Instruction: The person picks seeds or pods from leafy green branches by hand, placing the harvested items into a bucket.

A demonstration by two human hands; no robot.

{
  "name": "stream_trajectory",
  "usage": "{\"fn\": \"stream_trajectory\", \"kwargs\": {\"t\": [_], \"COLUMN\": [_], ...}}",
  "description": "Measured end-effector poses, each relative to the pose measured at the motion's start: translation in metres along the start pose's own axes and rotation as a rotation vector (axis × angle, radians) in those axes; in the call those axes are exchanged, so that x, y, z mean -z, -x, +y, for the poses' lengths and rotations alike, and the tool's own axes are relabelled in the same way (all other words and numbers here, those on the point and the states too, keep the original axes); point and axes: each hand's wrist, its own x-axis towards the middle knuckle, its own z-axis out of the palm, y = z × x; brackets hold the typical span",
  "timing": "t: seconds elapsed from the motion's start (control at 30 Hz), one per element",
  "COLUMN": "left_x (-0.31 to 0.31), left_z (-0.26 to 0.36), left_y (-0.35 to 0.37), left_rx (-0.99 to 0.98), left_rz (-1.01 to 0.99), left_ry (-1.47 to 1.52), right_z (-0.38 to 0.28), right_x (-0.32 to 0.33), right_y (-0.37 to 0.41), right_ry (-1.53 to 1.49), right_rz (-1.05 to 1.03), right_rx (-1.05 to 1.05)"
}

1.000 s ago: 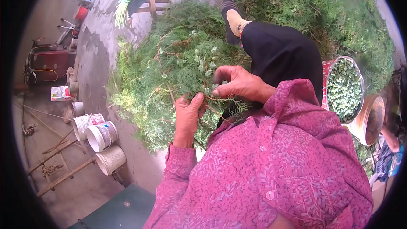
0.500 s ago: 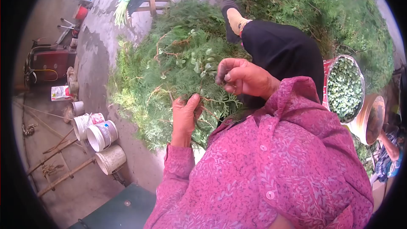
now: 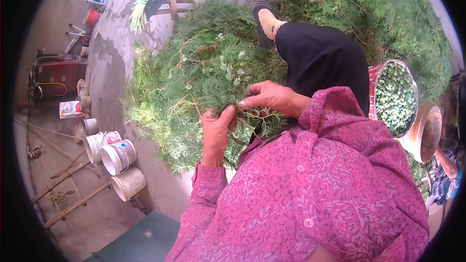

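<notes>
My left hand [image 3: 217, 128] is closed around a leafy evergreen branch [image 3: 264, 120], thumb pressed on its stem. My right hand [image 3: 275, 99] has its fingers bent into a pinch at the same branch, just beside my left thumb. What lies between those right fingertips is hidden or too small to make out. Just beyond both hands, pale green cones [image 3: 232, 70] hang among the foliage. Below them spreads a large heap of cut evergreen branches [image 3: 165, 87].
On the right stands a red bucket [image 3: 373, 94] of small green cones, beside another bucket [image 3: 424, 133]. Another person's arm [image 3: 447, 164] shows at the far right. White buckets [image 3: 114, 157] line the left. A stool [image 3: 174, 4] with long green stalks stands at the top.
My right hand has come down and left, from above the branch to beside my left thumb. My left hand keeps its hold with little movement.
</notes>
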Motion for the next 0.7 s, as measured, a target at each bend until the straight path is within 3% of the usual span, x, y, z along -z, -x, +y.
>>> {"fn": "stream_trajectory", "kwargs": {"t": [0.43,0.53,0.6,0.7], "left_x": [-0.002,-0.007,-0.010,-0.009], "left_z": [0.002,0.005,0.004,0.002], "left_y": [-0.003,-0.005,-0.007,-0.009], "left_rx": [0.018,0.058,0.041,0.037], "left_rz": [-0.037,0.016,0.037,0.024], "left_ry": [-0.042,0.056,0.069,0.024], "right_z": [0.008,0.007,0.010,0.003], "right_x": [0.001,0.003,0.002,-0.002], "right_y": [-0.010,-0.010,-0.010,-0.003], "right_ry": [-0.319,-0.208,-0.283,-0.208], "right_rz": [0.027,0.082,0.062,0.112], "right_rx": [-0.099,-0.064,0.159,0.239]}}
